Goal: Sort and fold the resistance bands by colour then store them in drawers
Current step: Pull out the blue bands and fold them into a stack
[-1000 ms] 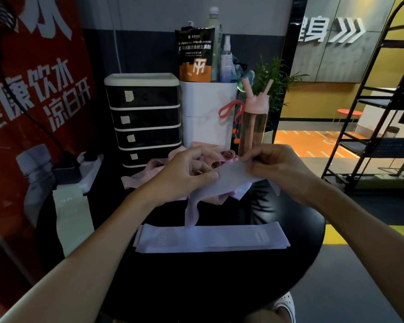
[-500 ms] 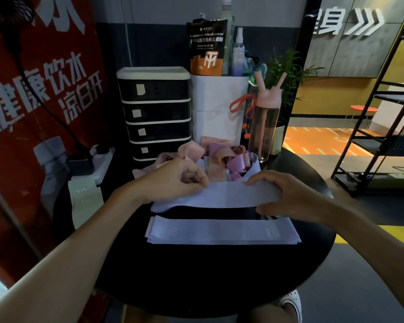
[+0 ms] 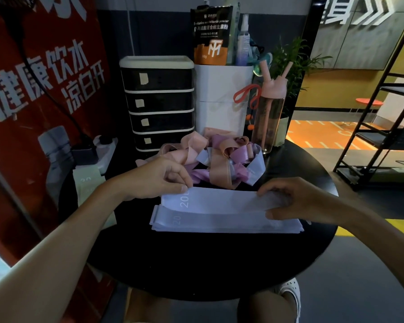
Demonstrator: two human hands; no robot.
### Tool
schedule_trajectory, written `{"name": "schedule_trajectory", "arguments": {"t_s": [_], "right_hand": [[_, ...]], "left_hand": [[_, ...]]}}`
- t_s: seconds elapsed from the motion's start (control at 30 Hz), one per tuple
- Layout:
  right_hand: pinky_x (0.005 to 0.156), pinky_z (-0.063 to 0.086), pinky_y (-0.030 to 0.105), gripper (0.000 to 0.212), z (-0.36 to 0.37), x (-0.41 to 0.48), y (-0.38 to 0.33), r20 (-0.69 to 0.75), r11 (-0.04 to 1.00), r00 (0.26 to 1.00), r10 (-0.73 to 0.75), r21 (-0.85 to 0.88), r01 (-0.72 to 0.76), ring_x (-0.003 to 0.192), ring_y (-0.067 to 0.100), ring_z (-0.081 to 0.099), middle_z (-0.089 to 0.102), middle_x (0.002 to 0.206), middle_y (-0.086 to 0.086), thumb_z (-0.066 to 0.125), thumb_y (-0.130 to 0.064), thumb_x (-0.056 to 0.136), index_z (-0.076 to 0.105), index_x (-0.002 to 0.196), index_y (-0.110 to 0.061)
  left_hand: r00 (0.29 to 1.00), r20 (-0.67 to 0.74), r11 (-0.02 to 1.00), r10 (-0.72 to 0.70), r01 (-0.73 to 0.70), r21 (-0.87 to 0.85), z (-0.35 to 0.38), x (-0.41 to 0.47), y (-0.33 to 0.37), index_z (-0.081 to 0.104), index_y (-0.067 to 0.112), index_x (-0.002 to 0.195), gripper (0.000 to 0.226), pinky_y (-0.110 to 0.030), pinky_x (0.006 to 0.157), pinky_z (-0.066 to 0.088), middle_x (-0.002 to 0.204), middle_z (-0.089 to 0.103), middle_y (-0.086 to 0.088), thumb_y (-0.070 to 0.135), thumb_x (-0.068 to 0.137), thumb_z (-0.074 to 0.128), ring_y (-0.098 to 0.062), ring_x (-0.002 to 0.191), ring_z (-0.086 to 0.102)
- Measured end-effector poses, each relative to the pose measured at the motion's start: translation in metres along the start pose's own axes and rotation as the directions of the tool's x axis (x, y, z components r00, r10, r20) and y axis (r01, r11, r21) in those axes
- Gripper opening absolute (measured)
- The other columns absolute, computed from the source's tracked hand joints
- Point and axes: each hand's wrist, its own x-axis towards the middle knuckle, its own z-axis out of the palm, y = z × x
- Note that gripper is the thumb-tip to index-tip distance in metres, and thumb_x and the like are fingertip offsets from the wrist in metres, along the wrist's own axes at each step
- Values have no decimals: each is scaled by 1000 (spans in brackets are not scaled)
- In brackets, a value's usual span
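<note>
Head view — left hand (image 3: pixel 160 177) and right hand (image 3: pixel 296 201) pinch lavender band (image 3: pixel 219 201) ends.

Left hand (image 3: pixel 159 180), right hand (image 3: pixel 299 201): both curled

cam: single, head-worn | aim: forward and down over the round black counter (image 3: pixel 196 264) | range: near, left hand (image 3: pixel 159 178) and right hand (image 3: pixel 296 201) above counter's middle | counter's far edge: drawer unit (image 3: pixel 159 103) seen front-on | overlap: one view only
</note>
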Motion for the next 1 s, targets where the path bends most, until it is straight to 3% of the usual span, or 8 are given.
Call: {"name": "schedule_trajectory", "arguments": {"t_s": [0.2, 0.33, 0.47, 0.63, 0.77, 0.83, 0.9, 1.0], "right_hand": [[87, 49, 21, 36, 11, 2, 9, 53, 984, 998, -27, -174, 36, 106, -1, 56, 59, 116, -19, 80, -32, 78, 64, 110, -40], [92, 50, 29, 41, 17, 5, 14, 69, 969, 997, -16, -245, 33, 109, -4, 52, 54, 117, -26, 72, -58, 67, 59, 105, -52], [92, 49, 29, 36, 25, 6, 18, 57, 961, 997, -45, -271, 59, 108, -5, 51, 54, 114, -28, 74, -55, 67, 56, 99, -58], [94, 47, 32, 37, 28, 6, 18, 46, 955, 997, -66, -288, 77, 108, -3, 49, 53, 113, -25, 74, -54, 68, 55, 100, -56], [103, 37, 34, 39, 26, 2, 21, 55, 928, 995, -81, -360, 96, 118, -3, 40, 47, 118, -30, 63, -66, 67, 53, 104, -58], [102, 38, 32, 39, 24, 0, 26, 60, 934, 996, -64, -349, 81, 119, -6, 38, 44, 119, -33, 66, -63, 69, 54, 105, -59], [101, 41, 32, 41, 24, -2, 33, 63, 944, 997, -43, -323, 61, 118, -7, 40, 43, 119, -36, 69, -61, 70, 56, 109, -58], [101, 44, 34, 41, 23, -3, 40, 59, 957, 998, -33, -287, 49, 116, -4, 46, 48, 119, -31, 71, -57, 71, 59, 109, -53]], "left_hand": [[999, 20, 996, -41, 39, 86, 7, -2, -15, 75, 16, 96, 10, -22, 86, 55, 90, 77, -1, 9, 89, 72, -9, 90, 72], [999, 31, 989, -40, 35, 147, 13, -2, -24, 75, 18, 96, 12, -22, 85, 55, 89, 76, 0, 9, 90, 71, -8, 88, 71], [998, 61, 980, -15, 3, 198, 18, -2, -30, 74, 19, 95, 15, -17, 79, 52, 86, 74, 1, 6, 91, 68, -2, 81, 68], [997, 77, 957, -18, -5, 289, 20, -2, -37, 73, 32, 93, 18, -27, 79, 52, 91, 69, 1, 15, 91, 69, -3, 80, 62], [997, 77, 924, -1, -28, 380, 22, -5, -37, 65, 45, 104, 23, -25, 100, 42, 114, 54, 19, 33, 86, 74, 3, 111, 49], [995, 99, 923, -25, -15, 384, 29, -7, -34, 56, 51, 116, 41, -28, 109, 35, 125, 45, 32, 53, 79, 74, 1, 126, 41], [993, 115, 900, -11, -40, 433, 40, -7, -29, 50, 54, 124, 56, -31, 111, 31, 131, 42, 36, 61, 74, 73, 1, 131, 37], [992, 120, 895, 42, -91, 436, 55, -5, -26, 53, 46, 127, 56, -28, 109, 35, 129, 47, 30, 50, 77, 78, 9, 124, 40]]}}
